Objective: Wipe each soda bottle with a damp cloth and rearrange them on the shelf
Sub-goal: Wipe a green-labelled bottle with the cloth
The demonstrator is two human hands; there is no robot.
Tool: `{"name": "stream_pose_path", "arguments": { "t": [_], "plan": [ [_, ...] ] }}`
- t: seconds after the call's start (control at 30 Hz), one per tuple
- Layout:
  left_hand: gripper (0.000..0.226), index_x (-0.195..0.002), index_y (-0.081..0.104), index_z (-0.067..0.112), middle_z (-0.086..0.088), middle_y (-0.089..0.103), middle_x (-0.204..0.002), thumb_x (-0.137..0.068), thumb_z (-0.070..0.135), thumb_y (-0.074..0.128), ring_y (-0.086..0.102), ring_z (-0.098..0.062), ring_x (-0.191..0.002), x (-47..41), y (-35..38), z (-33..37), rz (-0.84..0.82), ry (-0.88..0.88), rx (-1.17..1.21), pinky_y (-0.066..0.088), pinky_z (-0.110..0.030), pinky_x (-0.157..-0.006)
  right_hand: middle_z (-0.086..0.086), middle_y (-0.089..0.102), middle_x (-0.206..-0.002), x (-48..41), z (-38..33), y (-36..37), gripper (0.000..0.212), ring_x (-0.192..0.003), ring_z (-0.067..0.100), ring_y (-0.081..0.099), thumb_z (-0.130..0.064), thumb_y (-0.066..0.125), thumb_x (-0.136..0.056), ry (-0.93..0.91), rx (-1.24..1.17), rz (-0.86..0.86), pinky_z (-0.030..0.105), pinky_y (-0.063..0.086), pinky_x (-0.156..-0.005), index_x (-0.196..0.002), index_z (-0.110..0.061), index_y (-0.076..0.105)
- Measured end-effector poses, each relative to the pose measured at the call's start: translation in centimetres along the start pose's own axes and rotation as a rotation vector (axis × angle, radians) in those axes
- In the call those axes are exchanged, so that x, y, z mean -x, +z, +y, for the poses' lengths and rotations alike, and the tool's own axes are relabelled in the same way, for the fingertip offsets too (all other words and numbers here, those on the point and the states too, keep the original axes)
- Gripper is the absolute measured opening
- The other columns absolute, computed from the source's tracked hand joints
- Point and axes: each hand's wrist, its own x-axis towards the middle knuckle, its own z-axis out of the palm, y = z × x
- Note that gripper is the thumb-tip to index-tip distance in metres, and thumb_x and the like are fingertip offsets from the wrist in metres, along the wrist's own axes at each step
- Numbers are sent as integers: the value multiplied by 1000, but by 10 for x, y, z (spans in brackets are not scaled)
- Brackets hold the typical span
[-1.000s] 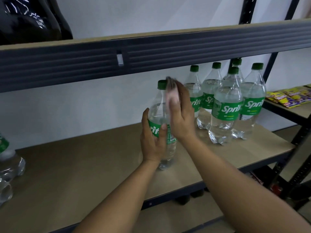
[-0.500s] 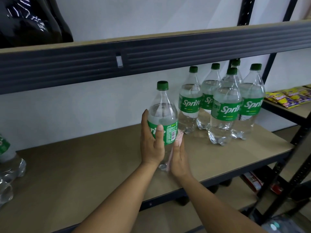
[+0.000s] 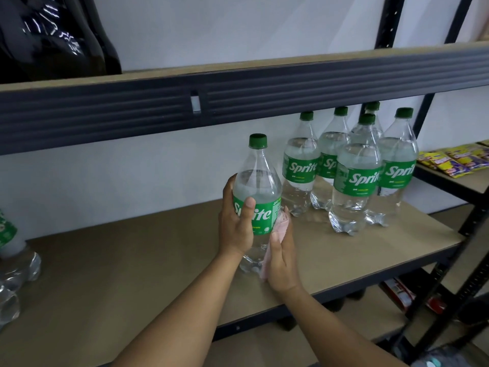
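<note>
A glossy black bag (image 3: 53, 35) sits at the top left, against a plain white wall (image 3: 238, 27). At the far right, yellow and purple snack packets (image 3: 455, 160) lie overlapping. Lower right, red packages (image 3: 397, 291) show, partly hidden.

We see only pink edges of the cloth (image 3: 281, 223); the right grip (image 3: 282, 260) covers the rest. One rear bottle (image 3: 372, 106) shows little but its cap. The left edge cuts two bottles (image 3: 18, 263), the right edge the snack packets (image 3: 456, 161).
</note>
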Motion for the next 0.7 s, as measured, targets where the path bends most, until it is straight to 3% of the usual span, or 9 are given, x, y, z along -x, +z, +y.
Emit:
{"name": "stream_pose_path", "arguments": {
  "t": [0.07,0.13,0.2,0.23,0.3,0.4,0.5,0.6,0.7],
  "plan": [
    [86,-148,45,28,27,65,-128,-85,87,49,66,-5,-118,1,2,2,22,25,-32,55,-25,-91,0,27,-172,-8,-15,7,74,-160,20,23,-60,38,-107,-6,-47,54,57,21,-129,-167,-23,16],
    [87,-150,44,27,34,62,-129,-87,87,46,64,1,-118,2,2,3,25,46,-50,52,-18,-91,-5,28,-171,-28,-45,11,66,-158,10,24,-68,37,-105,-59,-42,102,43,24,-129,-162,-40,20],
    [91,-153,43,22,33,61,-132,-88,86,45,62,1,-122,2,1,3,20,55,-51,50,-16,-93,-8,39,-165,-54,-81,10,50,-151,0,34,-65,38,-105,-162,31,98,25,30,-122,-152,-49,29],
    [91,-153,42,22,31,61,-133,-88,85,46,62,-1,-123,2,1,3,20,56,-52,50,-17,-94,-7,43,-161,-67,-96,8,46,-149,0,38,-58,40,-106,-231,76,94,22,33,-120,-150,-47,34],
    [89,-153,42,25,26,63,-134,-88,86,46,63,-5,-124,2,2,2,25,47,-59,52,-22,-95,-2,48,-158,-86,-111,2,48,-147,7,43,-48,43,-106,-359,141,78,25,37,-119,-152,-35,39],
    [91,-154,41,26,26,63,-133,-87,87,45,65,-3,-121,3,3,3,30,35,-71,55,-26,-93,4,47,-161,-85,-101,1,56,-150,13,42,-44,42,-107,-411,181,58,26,36,-120,-156,-17,43],
    [89,-152,42,28,37,60,-130,-87,88,42,63,6,-117,3,3,5,40,57,-104,52,-15,-89,-1,39,-165,-48,-59,5,63,-153,7,35,-47,39,-110,-290,114,85,28,34,-123,-162,-13,34],
    [95,-152,44,18,29,63,-128,-87,88,44,66,-1,-116,3,3,6,53,56,-81,53,-17,-87,3,44,-162,-14,-15,1,71,-152,20,39,-60,32,-110,-94,30,54,52,34,-123,-163,-12,32],
    [95,-151,45,16,24,65,-128,-87,87,46,66,-6,-118,4,3,6,52,64,-55,53,-19,-88,-3,53,-153,-8,-8,-2,54,-146,20,48,-43,29,-113,-50,-20,7,54,37,-121,-159,-16,39]
  ]
}}
